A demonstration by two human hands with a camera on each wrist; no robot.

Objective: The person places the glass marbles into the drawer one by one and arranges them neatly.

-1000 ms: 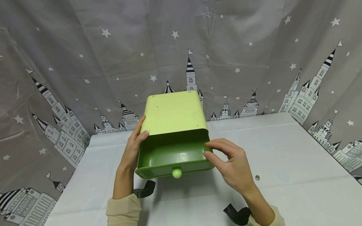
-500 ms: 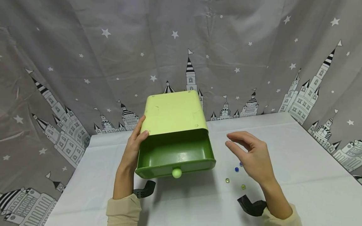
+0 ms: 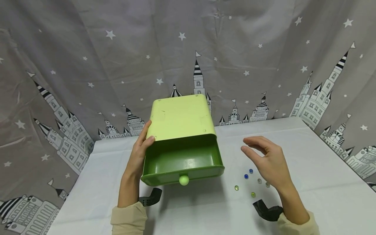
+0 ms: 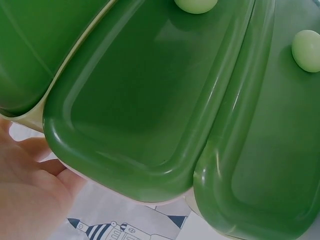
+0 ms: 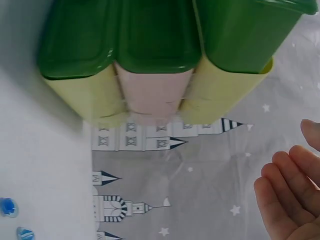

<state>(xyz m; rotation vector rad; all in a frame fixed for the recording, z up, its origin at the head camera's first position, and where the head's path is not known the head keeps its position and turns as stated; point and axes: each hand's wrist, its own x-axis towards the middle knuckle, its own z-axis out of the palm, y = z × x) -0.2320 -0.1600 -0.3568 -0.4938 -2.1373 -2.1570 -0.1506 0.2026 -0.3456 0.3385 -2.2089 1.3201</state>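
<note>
A small stacked drawer unit with a pale yellow-green top stands at the middle. Its green top drawer, with a round light green knob, is pulled out, and its visible inside holds nothing. My left hand rests against the unit's left side, thumb and forefinger at the top edge. In the left wrist view, part of this hand is hidden behind the unit. My right hand hovers right of the drawer, thumb and fingers gently bent, holding nothing. Below it lie blue glass gems, clear ones and yellow-green ones.
White cloth covers the table. A grey curtain printed with castles and stars hangs behind it. Lower down the unit, a pink section sits between two yellow ones. Black wrist mounts stick out below the hands.
My right hand has left the drawer's right edge and moved to the right, and several glass gems it covered now show. The left hand and the drawer unit have stayed in place.
</note>
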